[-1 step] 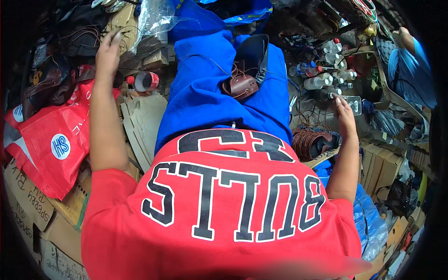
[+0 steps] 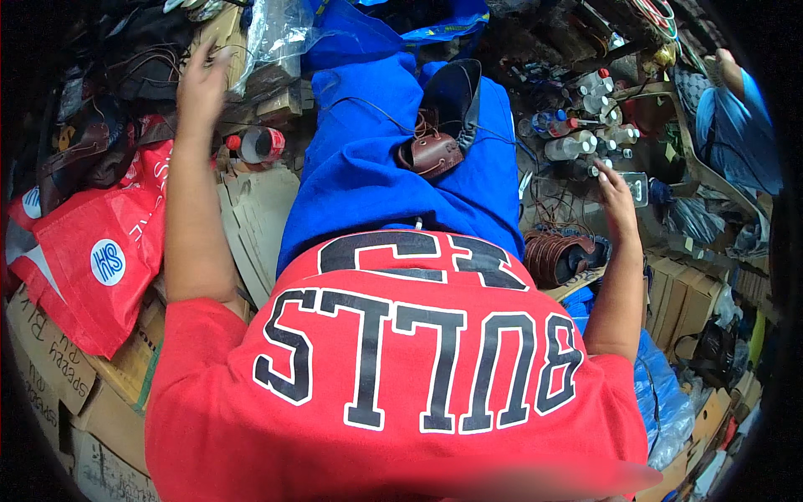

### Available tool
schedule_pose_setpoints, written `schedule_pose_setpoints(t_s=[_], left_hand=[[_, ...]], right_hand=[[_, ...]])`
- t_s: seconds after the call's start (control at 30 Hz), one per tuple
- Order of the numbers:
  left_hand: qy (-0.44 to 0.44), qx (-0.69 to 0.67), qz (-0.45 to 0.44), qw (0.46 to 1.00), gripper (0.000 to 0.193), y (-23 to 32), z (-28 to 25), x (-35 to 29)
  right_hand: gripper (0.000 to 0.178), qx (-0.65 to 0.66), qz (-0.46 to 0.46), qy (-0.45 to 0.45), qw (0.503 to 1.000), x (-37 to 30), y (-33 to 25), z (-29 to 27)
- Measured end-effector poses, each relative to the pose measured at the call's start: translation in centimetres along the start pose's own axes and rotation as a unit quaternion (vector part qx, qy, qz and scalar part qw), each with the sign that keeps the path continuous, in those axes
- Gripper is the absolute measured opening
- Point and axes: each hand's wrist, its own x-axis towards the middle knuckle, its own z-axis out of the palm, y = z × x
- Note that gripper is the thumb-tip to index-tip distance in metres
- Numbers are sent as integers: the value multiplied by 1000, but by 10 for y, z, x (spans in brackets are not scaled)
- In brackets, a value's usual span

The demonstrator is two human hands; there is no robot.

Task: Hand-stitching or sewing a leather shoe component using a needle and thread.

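A brown leather shoe upper with its toe toward me rests on my blue-clad lap. Its black lining piece stands up behind it. Thin dark thread runs from the shoe across my lap to the left, and another strand leads off to the right. Far out at the left, beside a cardboard piece, is my left hand; motion smears its fingers. Over on the right, my right hand has its fingertips bent together by the clear bottles. Anything between them is too small to make out.
Several clear bottles stand at the right, near a coil of brown leather cord or strips. A red bag, dark shoes and a red-labelled bottle lie left. Another person's blue-clad leg shows far right.
My left hand has shifted a little to the right and farther from me, its fingers now more blurred. My right hand and the shoe have barely moved.
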Motion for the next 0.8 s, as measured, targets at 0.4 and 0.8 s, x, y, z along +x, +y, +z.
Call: schedule_pose_setpoints(t_s=[0.4,0.8], left_hand=[[-509,-34,277,814,40,179,152,-30],[-636,-105,143,751,29,170,170,-28]], right_hand=[[12,-139,-338,-176,914,15,-119,122],[15,-69,-364,-190,909,14,-97,134]])
